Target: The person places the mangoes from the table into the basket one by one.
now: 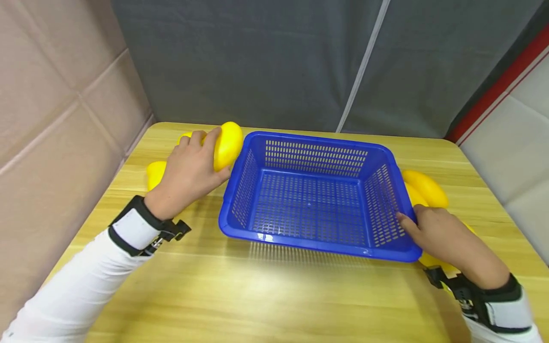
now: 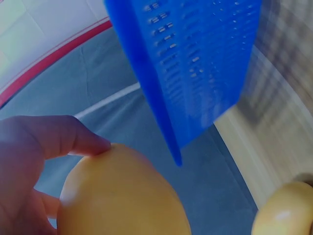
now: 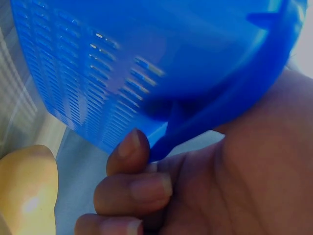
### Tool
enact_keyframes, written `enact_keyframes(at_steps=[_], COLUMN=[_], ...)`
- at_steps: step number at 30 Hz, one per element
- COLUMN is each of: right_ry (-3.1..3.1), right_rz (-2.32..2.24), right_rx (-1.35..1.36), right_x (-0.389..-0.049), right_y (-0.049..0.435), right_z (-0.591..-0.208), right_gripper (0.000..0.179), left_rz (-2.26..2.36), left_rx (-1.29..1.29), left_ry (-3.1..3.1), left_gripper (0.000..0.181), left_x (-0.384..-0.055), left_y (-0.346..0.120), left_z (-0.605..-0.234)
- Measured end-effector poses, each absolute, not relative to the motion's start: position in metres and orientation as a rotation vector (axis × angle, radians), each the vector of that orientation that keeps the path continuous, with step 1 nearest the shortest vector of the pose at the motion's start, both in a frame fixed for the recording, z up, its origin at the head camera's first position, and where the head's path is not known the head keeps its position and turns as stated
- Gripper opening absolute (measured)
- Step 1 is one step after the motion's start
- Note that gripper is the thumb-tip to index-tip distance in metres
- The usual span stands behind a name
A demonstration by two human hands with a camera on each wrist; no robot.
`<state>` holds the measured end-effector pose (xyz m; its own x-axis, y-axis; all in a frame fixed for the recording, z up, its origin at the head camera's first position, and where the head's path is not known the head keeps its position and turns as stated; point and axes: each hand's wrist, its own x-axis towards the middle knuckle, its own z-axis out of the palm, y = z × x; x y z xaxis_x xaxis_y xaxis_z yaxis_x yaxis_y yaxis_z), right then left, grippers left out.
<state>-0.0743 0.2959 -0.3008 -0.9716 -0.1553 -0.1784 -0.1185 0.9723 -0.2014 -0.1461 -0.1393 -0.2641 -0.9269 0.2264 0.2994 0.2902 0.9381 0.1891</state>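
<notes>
Gripping hands [image 1: 188, 169], blue basket [image 1: 317, 143] unfilled

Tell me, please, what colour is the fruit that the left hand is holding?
Yellow. The fruit gripped by the left hand shows best in the head view.

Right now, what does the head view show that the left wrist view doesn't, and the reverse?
Only the head view: the whole table, the empty inside of the blue basket, the right hand gripping the basket's right rim, and more yellow fruit beside it on the right.

Only the left wrist view: a close look at the thumb pressed on the fruit's skin, and the basket's outer wall from low down.

Both: the left hand holding a yellow fruit next to the basket, with another yellow fruit nearby.
</notes>
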Motion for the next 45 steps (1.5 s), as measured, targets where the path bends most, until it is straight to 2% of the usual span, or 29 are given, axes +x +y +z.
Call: enact_keyframes(at_steps=[10,21,31,45], right_ry=[2.899,2.837,2.843,2.814], right_rz=[-0.307,-0.371,-0.368,-0.367], right_rx=[-0.175,-0.114,-0.106,-0.058], right_x=[-0.074,-0.073,-0.077,-0.077], right_y=[0.294,0.292,0.296,0.298], right_z=[-0.3,-0.299,-0.298,-0.299], right_gripper=[0.045,0.046,0.047,0.051], left_rz=[-0.305,-0.33,-0.438,-0.291], left_rx=[-0.538,-0.781,-1.153,-1.497], left_ry=[-2.822,-2.794,-2.878,-2.863], left_gripper=[0.076,0.078,0.083,0.085], left_x=[-0.162,-0.179,-0.209,-0.225], left_y=[-0.11,-0.099,-0.09,-0.052], left_z=[-0.257,-0.253,-0.252,-0.248])
